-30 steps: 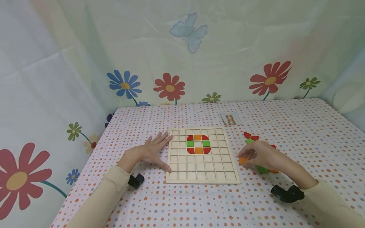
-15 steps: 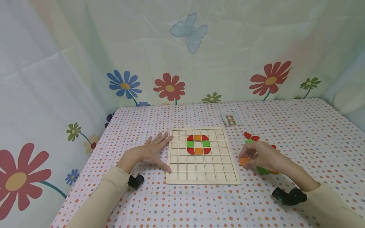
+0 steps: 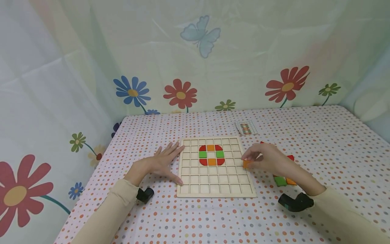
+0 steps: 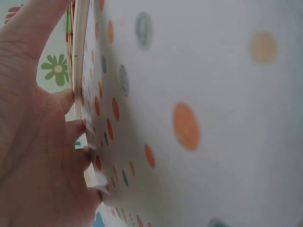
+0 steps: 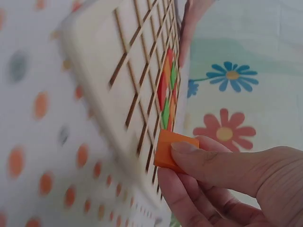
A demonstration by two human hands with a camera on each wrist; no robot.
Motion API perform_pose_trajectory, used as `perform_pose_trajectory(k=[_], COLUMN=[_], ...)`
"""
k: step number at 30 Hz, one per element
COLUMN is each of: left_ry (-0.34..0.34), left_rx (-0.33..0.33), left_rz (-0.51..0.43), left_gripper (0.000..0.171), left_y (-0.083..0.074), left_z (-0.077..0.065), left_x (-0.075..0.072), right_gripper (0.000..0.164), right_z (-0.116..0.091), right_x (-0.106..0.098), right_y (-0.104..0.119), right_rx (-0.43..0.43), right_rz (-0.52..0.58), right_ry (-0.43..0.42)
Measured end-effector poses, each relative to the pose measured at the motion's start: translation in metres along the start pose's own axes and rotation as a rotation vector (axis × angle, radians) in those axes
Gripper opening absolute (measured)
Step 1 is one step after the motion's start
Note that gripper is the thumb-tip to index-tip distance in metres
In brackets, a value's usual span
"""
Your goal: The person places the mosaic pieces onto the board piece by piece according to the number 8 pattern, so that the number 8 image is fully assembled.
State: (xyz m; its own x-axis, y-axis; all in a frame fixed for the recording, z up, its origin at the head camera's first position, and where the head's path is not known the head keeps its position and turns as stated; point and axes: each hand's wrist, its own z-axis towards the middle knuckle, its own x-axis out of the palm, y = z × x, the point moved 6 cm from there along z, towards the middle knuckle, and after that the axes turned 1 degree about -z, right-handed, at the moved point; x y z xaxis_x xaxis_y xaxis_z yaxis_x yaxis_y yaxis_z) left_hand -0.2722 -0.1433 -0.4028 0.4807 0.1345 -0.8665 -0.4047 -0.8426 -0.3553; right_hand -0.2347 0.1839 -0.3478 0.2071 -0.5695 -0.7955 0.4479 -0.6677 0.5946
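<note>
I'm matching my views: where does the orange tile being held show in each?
Head: right of centre, the tile pinched in the right grip, at the board's right edge.
Left wrist: not in it.
Right wrist: the tile just below centre, in the same grip.
Shared landmark: the board, seen nearly edge-on at upper left in the left wrist view.

"Where's the head view?"
"High at six o'clock, facing twelve and down over the pale square wooden grid board (image 3: 214, 188)."
"The wrist views?"
"Close, tipped sideways: left from the board's eight o'clock, right from four. All three share the board."
</note>
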Motion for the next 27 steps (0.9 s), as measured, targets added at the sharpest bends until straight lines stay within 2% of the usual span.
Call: perform_pose_trajectory(k=[5, 12, 18, 27], left_ry=[0.005, -0.001, -0.004, 0.007], left_rx=[-0.001, 0.008, 0.019, 0.0], left_rz=[0.001, 0.001, -0.004, -0.001], left_gripper=[0.131, 0.131, 0.131, 0.132], left_y=[0.0, -0.001, -0.003, -0.001], left_z=[-0.001, -0.001, -0.001, -0.001], left_x=[0.0, 0.0, -0.001, -0.001], right_gripper=[0.018, 0.012, 0.011, 0.012], right_z=[0.023, 0.052, 0.057, 0.059], right_x=[0.017, 0.047, 0.061, 0.066], right_y=[0.02, 0.038, 0.045, 0.048], right_rx=[-0.057, -0.111, -0.086, -0.104], right_rz=[0.03, 0.139, 0.17, 0.147], right_ry=[0.033, 0.108, 0.138, 0.166])
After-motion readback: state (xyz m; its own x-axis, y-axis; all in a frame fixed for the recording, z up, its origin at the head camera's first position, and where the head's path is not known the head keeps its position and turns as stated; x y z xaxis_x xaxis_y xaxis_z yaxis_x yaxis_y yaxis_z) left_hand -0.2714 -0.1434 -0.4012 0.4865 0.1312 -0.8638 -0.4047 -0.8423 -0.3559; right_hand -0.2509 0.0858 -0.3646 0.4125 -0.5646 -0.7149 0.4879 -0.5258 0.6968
